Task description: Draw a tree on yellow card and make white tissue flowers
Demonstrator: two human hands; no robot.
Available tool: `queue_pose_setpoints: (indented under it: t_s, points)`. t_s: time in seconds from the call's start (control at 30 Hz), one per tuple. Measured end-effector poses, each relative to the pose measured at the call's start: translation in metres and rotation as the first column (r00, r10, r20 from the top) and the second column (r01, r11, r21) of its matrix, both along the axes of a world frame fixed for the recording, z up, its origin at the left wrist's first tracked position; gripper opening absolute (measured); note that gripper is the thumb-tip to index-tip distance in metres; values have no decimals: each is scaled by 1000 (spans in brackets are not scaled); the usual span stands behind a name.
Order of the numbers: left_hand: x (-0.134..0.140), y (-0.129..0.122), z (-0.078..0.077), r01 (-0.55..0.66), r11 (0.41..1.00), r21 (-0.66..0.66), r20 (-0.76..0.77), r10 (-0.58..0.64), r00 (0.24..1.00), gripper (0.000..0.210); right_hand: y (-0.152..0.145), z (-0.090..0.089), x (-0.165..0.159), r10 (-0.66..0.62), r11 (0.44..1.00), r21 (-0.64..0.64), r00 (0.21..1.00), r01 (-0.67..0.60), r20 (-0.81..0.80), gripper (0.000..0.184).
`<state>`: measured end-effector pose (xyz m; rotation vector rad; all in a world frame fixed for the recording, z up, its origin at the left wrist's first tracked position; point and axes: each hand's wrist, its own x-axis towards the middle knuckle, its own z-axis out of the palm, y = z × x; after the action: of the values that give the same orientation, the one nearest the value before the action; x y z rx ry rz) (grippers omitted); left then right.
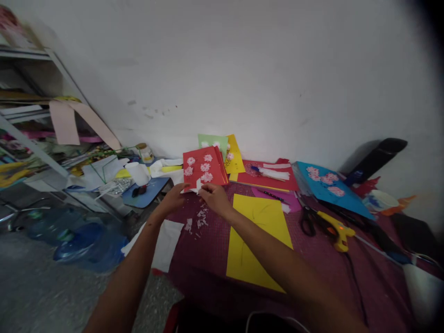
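My right hand (pixel 214 199) pinches a small piece of white paper (pixel 199 185), just in front of a red card with pink-and-white flowers (pixel 194 159). My left hand (pixel 174 200) is closed at the paper's left side, its fingertips close to the right hand's. Torn white scraps (pixel 201 217) lie on the purple tablecloth (pixel 208 249) below both hands. Under my right forearm is a yellow sheet (pixel 256 217) with thin dark pencil-like lines. A white sheet (pixel 168 243) hangs by the table's left edge, near my left forearm.
A yellow glue gun (pixel 338 231) and black-handled scissors (pixel 307 221) lie to the right. Behind them rests a blue flowered card (pixel 321 180). A blue stool (pixel 147 192) holds a white cup (pixel 138 173). Large water bottles (pixel 90 245) occupy the floor at left, beside a shelf (pixel 58 74).
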<state>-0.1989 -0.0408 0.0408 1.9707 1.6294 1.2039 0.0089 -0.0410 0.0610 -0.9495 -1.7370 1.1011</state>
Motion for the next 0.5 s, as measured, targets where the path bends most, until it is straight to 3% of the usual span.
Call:
queue_pose_setpoints:
  t_s: [0.1,0.23,0.4,0.5]
  points:
    - [-8,-4,-13,57,993,100,-75,-50,996,45,-14,10,-7,44,996,81,998,-48,48,19]
    - [-17,-7,-21,9,999,48,-184,0,983,36,-31,8,-4,80,975,193,984,-111,161,16]
    - [-37,-8,3,-48,992,-119,-374,0,928,36,-32,-5,13,98,978,160,975,-131,201,16]
    - [-53,-5,29,-222,975,-30,-374,195,907,43,-32,-5,26,89,981,151,977,-119,193,17]
